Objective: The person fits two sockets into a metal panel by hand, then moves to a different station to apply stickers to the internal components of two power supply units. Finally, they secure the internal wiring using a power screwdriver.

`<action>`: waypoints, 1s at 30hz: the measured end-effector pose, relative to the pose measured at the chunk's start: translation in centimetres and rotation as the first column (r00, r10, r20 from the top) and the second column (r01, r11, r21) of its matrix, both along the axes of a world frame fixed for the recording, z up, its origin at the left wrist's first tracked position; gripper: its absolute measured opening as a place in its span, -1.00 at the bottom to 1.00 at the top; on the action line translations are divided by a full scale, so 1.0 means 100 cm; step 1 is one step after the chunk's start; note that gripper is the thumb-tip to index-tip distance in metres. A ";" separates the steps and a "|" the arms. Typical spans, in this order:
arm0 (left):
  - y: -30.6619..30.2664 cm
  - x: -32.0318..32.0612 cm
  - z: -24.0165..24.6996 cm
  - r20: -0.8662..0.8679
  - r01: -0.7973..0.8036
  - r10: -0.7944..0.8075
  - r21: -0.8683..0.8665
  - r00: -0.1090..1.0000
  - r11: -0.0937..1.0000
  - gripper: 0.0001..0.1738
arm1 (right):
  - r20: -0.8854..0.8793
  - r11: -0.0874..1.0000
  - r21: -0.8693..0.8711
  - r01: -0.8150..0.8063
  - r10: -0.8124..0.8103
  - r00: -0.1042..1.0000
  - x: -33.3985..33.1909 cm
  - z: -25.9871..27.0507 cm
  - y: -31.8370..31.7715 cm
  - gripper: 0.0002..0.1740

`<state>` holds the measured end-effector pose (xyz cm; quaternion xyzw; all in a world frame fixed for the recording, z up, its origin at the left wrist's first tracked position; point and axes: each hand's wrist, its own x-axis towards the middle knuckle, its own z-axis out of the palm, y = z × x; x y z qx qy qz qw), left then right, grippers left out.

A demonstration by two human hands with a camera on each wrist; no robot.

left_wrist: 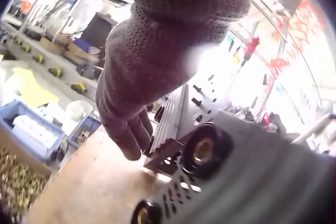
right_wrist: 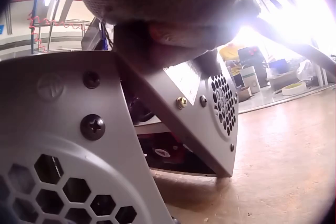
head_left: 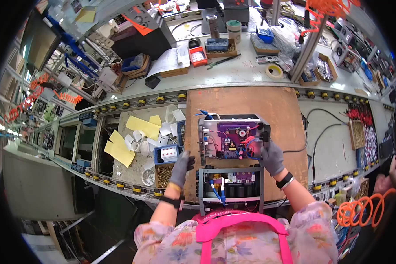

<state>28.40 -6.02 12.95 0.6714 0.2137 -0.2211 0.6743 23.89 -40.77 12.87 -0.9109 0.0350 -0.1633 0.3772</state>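
Note:
Two open metal chassis with purple circuit boards lie on the brown work board [head_left: 246, 101]. The far chassis [head_left: 233, 136] has its boards and wires facing up; the near chassis [head_left: 231, 185] sits closer to the body, with a blue and white lead across it. My gloved right hand [head_left: 273, 159] grips the right end of the far chassis, over its end panel with hexagonal vents [right_wrist: 223, 100], beside a black cable. Just left of the two chassis is my gloved left hand [head_left: 181, 169]. Its fingers [left_wrist: 126, 140] hang loosely bent, holding nothing.
Left of the board stand a blue bin [head_left: 165, 154] with white parts and a box of brass screws [head_left: 164, 175]. Yellow paper [head_left: 143, 127] lies beyond. Roller rails [head_left: 141, 103] run along the far edge. A black cable [head_left: 310, 152] loops off to the right.

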 end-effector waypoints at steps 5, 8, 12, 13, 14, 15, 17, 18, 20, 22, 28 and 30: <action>0.002 0.074 -0.106 0.173 0.507 -0.487 -0.092 0.856 0.857 -0.38 | -0.048 0.999 0.027 -0.031 0.032 0.998 0.002 -0.001 -0.006 -0.76; -0.035 0.077 -0.045 -0.357 -0.050 -0.159 -0.511 0.921 0.858 -0.48 | -0.277 0.972 0.231 -0.028 0.094 0.956 0.012 0.003 -0.015 -0.59; -0.033 0.079 -0.055 -0.240 -0.032 -0.119 -0.544 0.963 0.838 -0.52 | -0.402 0.925 0.372 -0.074 0.232 0.886 0.025 0.025 -0.015 -0.61; -0.033 0.081 -0.063 -0.214 -0.024 -0.114 -0.550 0.970 0.835 -0.52 | -0.340 0.932 0.346 -0.113 0.237 0.910 0.025 0.024 -0.016 -0.61; -0.033 0.083 -0.070 -0.189 -0.015 -0.109 -0.556 0.976 0.831 -0.52 | -0.277 0.937 0.317 -0.149 0.242 0.930 0.023 0.021 -0.015 -0.61; -0.034 0.089 -0.074 -0.167 -0.008 -0.104 -0.563 0.980 0.827 -0.51 | -0.216 0.941 0.285 -0.182 0.248 0.944 0.025 0.020 -0.016 -0.62; -0.035 0.088 -0.052 -0.120 0.020 -0.107 -0.570 0.987 0.822 -0.52 | -0.120 0.958 0.170 -0.231 0.252 0.960 0.029 0.014 -0.018 -0.64; -0.038 0.095 -0.053 -0.024 0.037 -0.059 -0.533 0.998 0.845 -0.52 | -0.073 0.961 0.110 -0.252 0.261 0.963 0.033 0.008 -0.019 -0.65; -0.037 0.116 -0.050 0.125 0.107 -0.054 -0.470 0.991 0.876 -0.51 | -0.039 0.955 0.041 -0.294 0.295 0.955 0.045 -0.013 -0.024 -0.65; -0.028 0.129 -0.061 0.260 0.192 -0.095 -0.377 0.961 0.906 -0.48 | 0.006 0.964 0.030 -0.266 0.266 0.964 0.055 -0.038 -0.020 -0.61; -0.025 0.141 -0.064 0.172 0.088 -0.033 -0.324 0.984 0.942 -0.41 | 0.086 0.966 -0.021 -0.258 0.259 0.962 0.054 -0.101 -0.015 -0.45; -0.018 0.135 -0.070 0.184 0.177 -0.132 -0.250 0.974 0.952 -0.39 | 0.031 0.986 0.007 -0.167 0.166 0.986 0.049 -0.112 -0.008 -0.51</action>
